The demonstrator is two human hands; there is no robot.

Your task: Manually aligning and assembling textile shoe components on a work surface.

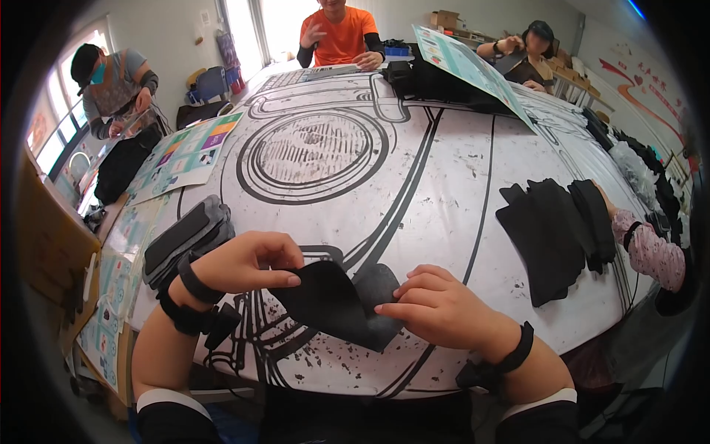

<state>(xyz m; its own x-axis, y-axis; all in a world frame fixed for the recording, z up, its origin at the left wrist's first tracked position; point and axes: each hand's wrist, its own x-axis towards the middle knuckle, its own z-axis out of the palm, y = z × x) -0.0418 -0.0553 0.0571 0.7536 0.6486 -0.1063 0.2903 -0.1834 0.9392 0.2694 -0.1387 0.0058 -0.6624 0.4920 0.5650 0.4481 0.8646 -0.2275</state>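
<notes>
Between my hands is a flat black fabric piece, partly folded so that a greyer face shows at its right end. My left hand pinches its upper left edge between thumb and fingers. At the right end, my right hand grips the edge with thumb and fingertips. The piece is held low over the near side of the table. Just left of my left wrist lies a stack of dark grey and black fabric pieces. Dark straps circle both my wrists.
A printed white tabletop spreads ahead. On the right lies a pile of black fabric pieces, with another person's hand at its edge. Printed sheets lie on the left; a leaning board stands far right. Several people sit or stand around.
</notes>
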